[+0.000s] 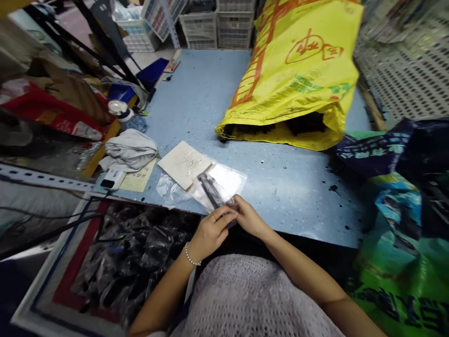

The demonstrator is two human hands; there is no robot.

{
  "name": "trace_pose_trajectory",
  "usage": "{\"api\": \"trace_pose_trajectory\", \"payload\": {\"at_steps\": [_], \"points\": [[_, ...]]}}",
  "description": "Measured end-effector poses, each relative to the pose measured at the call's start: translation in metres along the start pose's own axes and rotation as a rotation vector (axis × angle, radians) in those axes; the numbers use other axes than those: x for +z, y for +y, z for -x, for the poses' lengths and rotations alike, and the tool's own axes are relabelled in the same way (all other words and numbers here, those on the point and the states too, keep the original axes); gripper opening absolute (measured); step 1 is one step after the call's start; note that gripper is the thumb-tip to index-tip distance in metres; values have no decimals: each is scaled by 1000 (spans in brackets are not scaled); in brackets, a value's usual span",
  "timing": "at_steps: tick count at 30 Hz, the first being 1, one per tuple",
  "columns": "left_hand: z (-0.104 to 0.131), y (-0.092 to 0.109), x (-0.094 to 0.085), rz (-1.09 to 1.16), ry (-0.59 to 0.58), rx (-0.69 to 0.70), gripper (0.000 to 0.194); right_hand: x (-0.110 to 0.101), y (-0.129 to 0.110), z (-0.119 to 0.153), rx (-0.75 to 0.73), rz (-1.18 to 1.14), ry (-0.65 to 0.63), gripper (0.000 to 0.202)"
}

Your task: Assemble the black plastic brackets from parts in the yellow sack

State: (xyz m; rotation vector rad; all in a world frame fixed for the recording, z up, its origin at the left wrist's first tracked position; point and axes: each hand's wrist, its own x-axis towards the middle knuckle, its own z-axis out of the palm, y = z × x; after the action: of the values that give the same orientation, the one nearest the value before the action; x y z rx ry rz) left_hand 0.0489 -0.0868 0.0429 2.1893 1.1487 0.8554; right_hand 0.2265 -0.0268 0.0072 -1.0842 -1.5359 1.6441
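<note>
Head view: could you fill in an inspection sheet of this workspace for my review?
Surface: blue table, dark specks and marks.
Job's things: clear bag with a dark item; pale block beside it.
Clutter: grey cloth, bottle, open yellow sack.
Hands: left hand and right hand together at the bag's near end, fingers closed; exact grip partly hidden.
Cables: dark cable at lower left; its ends cannot be traced.
Surroundings: crates behind, green sack at right.

long thin blk piece (209,189), in or on a flat clear plastic bag (231,179), cant tell which tbh, slanted nr the table's (291,187) front edge
</note>
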Motion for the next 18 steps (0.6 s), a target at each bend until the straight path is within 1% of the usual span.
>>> {"api": "trace_pose_trajectory", "payload": {"at_steps": [1,2,3,4,5,6,7,9,10,11,13,14,16,17,18], "points": [[11,9,-13,-15,-22,-56,61,3,-5,4,-3,-8,-161,6],[24,18,-25,-20,-65,-139,62,4,-10,8,17,-37,-337,9],[39,24,-36,-19,-123,-241,63,4,-13,10,52,-72,-483,15],[56,25,-45,-15,-187,-353,64,2,-14,12,97,-108,-571,20],[72,20,-52,-17,-245,-465,64,0,-13,12,144,-143,-590,24],[89,9,-57,-36,-290,-577,63,-3,-11,12,185,-177,-549,27],[105,-8,-61,-84,-321,-698,59,-6,-9,11,217,-209,-474,28],[131,-56,-71,-237,-347,-941,50,-10,-3,8,263,-261,-348,29],[140,-83,-78,-327,-348,-1058,47,-12,-1,7,281,-280,-309,29],[146,-109,-86,-394,-337,-1138,44,-13,1,6,294,-293,-283,29],[152,-151,-106,-498,-299,-1241,39,-13,1,4,306,-300,-247,30],[151,-167,-116,-530,-278,-1268,37,-13,1,3,307,-299,-229,30],[146,-186,-131,-575,-249,-1316,33,-12,1,3,303,-299,-199,31],[141,-192,-134,-583,-242,-1332,34,-12,2,3,304,-299,-187,31],[136,-195,-133,-582,-239,-1340,35,-12,3,4,306,-300,-177,31]]}}
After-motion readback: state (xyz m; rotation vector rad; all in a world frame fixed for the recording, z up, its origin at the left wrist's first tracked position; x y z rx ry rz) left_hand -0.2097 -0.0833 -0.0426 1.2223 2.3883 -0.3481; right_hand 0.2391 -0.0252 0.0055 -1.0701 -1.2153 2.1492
